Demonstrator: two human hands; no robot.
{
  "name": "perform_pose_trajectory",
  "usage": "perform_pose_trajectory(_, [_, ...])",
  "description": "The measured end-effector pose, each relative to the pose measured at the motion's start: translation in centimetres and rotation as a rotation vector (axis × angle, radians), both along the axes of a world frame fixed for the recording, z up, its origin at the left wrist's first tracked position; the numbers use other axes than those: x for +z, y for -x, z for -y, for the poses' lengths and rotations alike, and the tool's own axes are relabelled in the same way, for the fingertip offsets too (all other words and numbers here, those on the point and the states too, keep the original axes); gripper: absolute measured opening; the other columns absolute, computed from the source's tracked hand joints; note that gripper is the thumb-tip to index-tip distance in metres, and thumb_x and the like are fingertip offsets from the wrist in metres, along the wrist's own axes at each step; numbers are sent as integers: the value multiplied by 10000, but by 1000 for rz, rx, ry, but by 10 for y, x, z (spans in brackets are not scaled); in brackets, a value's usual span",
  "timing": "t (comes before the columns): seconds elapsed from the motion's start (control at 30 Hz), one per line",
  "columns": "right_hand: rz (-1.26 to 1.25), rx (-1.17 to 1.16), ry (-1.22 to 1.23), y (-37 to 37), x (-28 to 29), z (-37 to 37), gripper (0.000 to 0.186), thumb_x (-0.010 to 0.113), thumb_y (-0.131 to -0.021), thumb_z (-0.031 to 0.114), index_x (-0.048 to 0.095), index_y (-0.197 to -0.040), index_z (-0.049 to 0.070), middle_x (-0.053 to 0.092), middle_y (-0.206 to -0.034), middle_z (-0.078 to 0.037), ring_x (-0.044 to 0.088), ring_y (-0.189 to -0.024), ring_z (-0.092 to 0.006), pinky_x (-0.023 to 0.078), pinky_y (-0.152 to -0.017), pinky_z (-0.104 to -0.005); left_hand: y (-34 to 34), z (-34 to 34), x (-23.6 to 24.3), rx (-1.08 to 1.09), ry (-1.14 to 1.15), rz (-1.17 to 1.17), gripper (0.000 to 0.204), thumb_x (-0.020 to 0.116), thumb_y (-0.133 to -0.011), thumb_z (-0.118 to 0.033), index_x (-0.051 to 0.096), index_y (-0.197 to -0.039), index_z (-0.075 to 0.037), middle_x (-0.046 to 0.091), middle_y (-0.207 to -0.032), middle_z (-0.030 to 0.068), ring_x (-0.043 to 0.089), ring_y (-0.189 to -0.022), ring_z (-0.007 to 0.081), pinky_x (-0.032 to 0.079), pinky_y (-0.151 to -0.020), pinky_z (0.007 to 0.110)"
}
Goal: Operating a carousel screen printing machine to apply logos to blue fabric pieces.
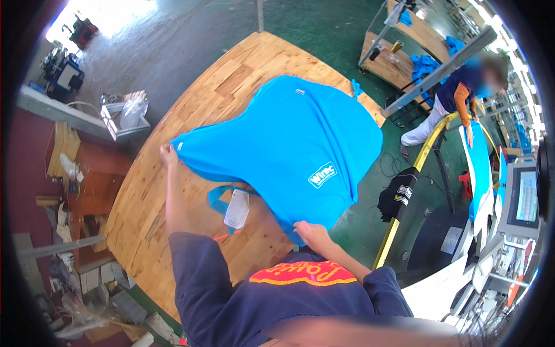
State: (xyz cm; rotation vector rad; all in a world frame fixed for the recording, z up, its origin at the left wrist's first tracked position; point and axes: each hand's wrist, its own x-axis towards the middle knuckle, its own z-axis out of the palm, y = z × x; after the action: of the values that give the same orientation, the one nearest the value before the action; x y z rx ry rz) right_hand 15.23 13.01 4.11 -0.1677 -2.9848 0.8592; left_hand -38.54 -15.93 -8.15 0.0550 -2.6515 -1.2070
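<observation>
A large bright blue fabric piece (260, 139) with a white printed patch lies across the wooden table (150, 196), its right part reaching the table's edge. My left hand (169, 156) pinches its narrow far-left corner. Lower down on the right, my right hand (310, 232) is closed on the near edge of the same fabric, fingertips against it. Below the fabric, a blue strap (217, 199) with a white label (236, 211) hangs down onto the wood.
A co-worker (457, 95) leans over blue material at a yellow rail (428, 153) on the right, beside a screen (525, 194). Behind stand wooden shelves (428, 32) with blue cloth. Machines (60, 72), a metal frame and cluttered boards lie at the left.
</observation>
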Motion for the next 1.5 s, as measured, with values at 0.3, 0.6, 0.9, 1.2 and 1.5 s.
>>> perform_pose_trajectory(0.3, [-319, -808, 103, 6, -15, -137, 136, 659, -869, 171, 608, -951, 75, 612, -894, -95, 606, -791, -261, 488, -674, -385, -65, -132, 95, -267, 393, -561, 254, 558, -883, -100, 609, -1125, -45, 614, -1171, 170, 565, -1099, 353, 435, -939, 449])
perform_pose_trajectory(0.6, [-210, -907, 341, 1, -76, -200, 285, 757, -799, 248, 593, -895, 35, 583, -758, -99, 568, -703, -221, 450, -642, -347, -121, -416, 118, -1056, 95, -249, 161, 600, -877, -107, 684, -1013, -124, 657, -1104, 72, 625, -1001, 284, 499, -839, 374])
perform_pose_trajectory(0.9, [-293, -1015, 953, 3, -68, -286, 161, 713, -845, 103, 582, -919, 44, 525, -762, 55, 455, -716, -35, 360, -620, -211, -110, -493, 95, -1266, 424, 61, 154, 628, -853, -150, 650, -1004, -133, 627, -1092, 51, 621, -931, 268, 507, -767, 387])
perform_pose_trajectory(1.2, [-348, -1054, 802, 27, -63, -357, 123, 689, -833, 32, 603, -920, 37, 519, -730, 51, 454, -667, -30, 361, -591, -205, -104, -485, 71, -1032, 13, 73, 84, 650, -860, -37, 603, -929, -31, 625, -887, 68, 532, -607, 151, 431, -565, 279])
perform_pose_trajectory(1.5, [-462, -1067, 547, 48, -70, -371, 102, 677, -830, 0, 603, -897, 19, 588, -818, -30, 505, -697, -92, 410, -626, -239, -119, -496, 67, -907, -34, -147, 54, 610, -890, -18, 594, -941, -17, 603, -884, 99, 548, -687, 193, 448, -622, 291])
